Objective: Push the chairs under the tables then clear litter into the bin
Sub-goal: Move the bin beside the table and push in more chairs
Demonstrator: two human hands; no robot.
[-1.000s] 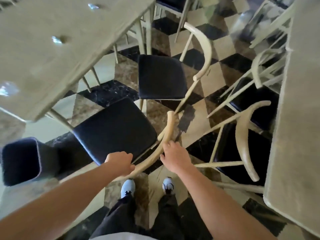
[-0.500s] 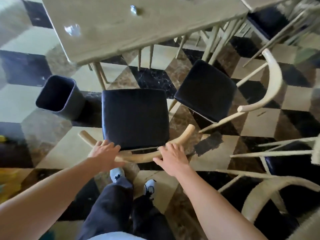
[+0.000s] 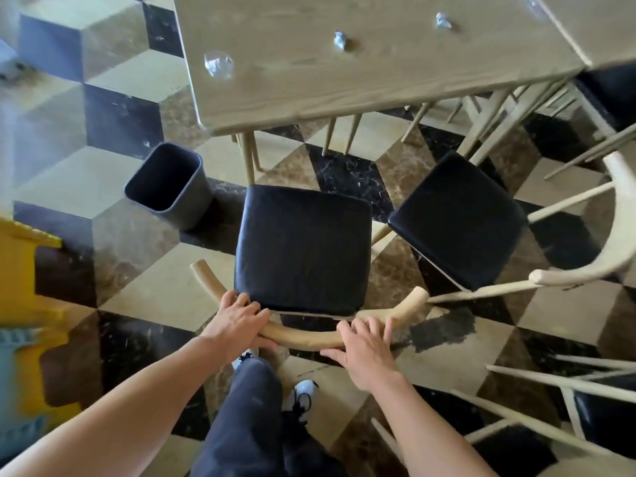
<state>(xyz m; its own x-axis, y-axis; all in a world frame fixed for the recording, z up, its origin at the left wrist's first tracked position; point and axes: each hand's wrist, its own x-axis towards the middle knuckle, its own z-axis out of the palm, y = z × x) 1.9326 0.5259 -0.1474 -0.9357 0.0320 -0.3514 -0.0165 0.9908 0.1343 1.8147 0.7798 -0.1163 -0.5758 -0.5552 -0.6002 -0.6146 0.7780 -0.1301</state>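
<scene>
A wooden chair with a dark seat cushion stands right in front of me, facing the pale wood table. My left hand and my right hand both grip its curved backrest. The seat's front edge sits just short of the table edge. A second chair stands angled to the right, out from the table. Three crumpled clear wrappers lie on the tabletop: one at the left, one in the middle, one further right. A dark square bin stands on the floor left of the chair.
Another table adjoins at the top right with more chairs beside it. A further chair stands at the lower right behind me. A yellow object sits at the left edge. The floor is checkered marble.
The chair has swung round from angled to square with the table, and the view has turned to face the table. Both hands stayed on the backrest.
</scene>
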